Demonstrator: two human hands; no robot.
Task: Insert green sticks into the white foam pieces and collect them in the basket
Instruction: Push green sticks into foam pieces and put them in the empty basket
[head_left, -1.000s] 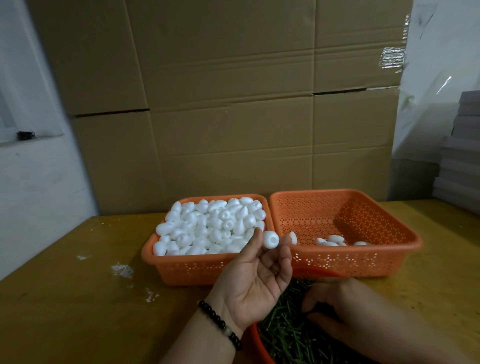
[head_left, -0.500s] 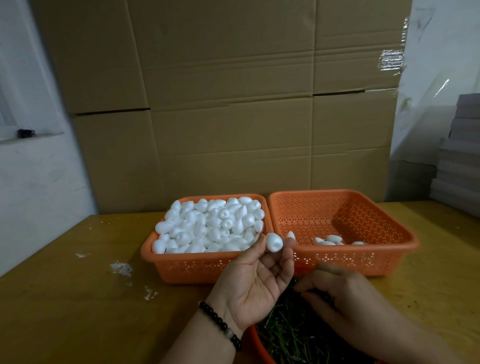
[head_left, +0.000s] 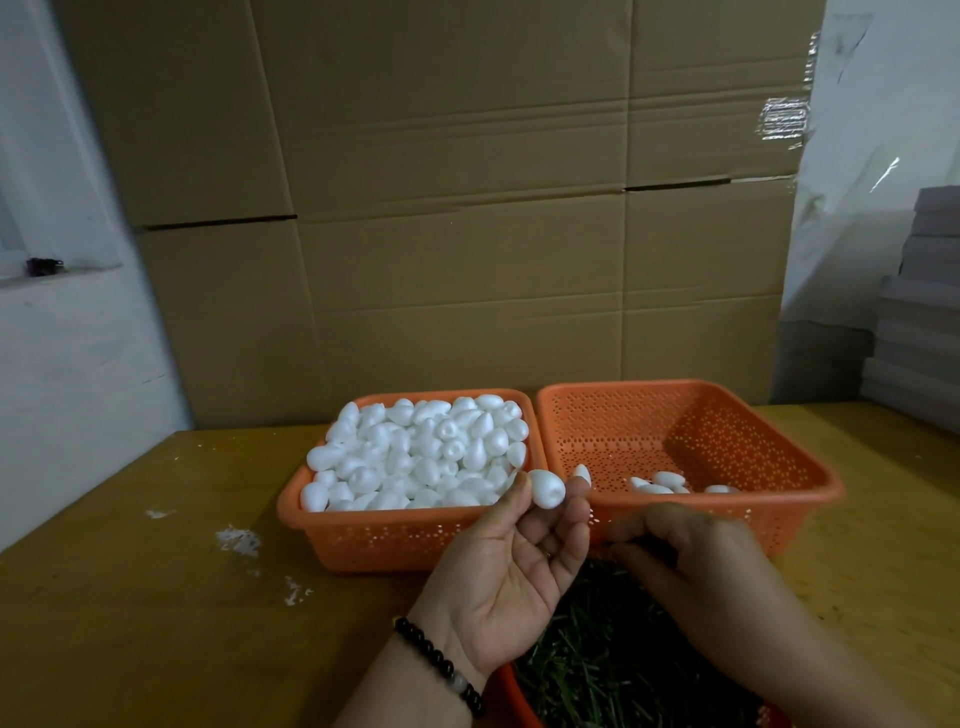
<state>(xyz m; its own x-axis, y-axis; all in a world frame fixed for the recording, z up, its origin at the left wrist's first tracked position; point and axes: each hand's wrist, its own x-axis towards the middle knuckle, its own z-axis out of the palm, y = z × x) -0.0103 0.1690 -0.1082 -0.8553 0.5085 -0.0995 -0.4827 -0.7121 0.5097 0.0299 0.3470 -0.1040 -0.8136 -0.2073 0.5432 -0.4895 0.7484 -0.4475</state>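
Observation:
My left hand (head_left: 511, 564), palm up with a black bead bracelet on the wrist, pinches a white foam piece (head_left: 546, 488) between thumb and fingertips. My right hand (head_left: 691, 566) hovers over the green sticks (head_left: 597, 670) in a red container at the bottom, fingertips curled together; whether they pinch a stick is hidden. The left orange basket (head_left: 363, 535) is full of white foam pieces (head_left: 415, 457). The right orange basket (head_left: 800, 483) holds a few foam pieces (head_left: 667, 483).
Both baskets stand side by side on a yellow wooden table (head_left: 130, 597) with white foam crumbs (head_left: 236, 538) at the left. Large cardboard boxes (head_left: 467, 208) rise right behind the baskets. Grey stacked sheets (head_left: 924, 322) stand at the far right.
My right hand has lifted from the green sticks toward my left hand. My left hand with the foam piece has stayed about where it was.

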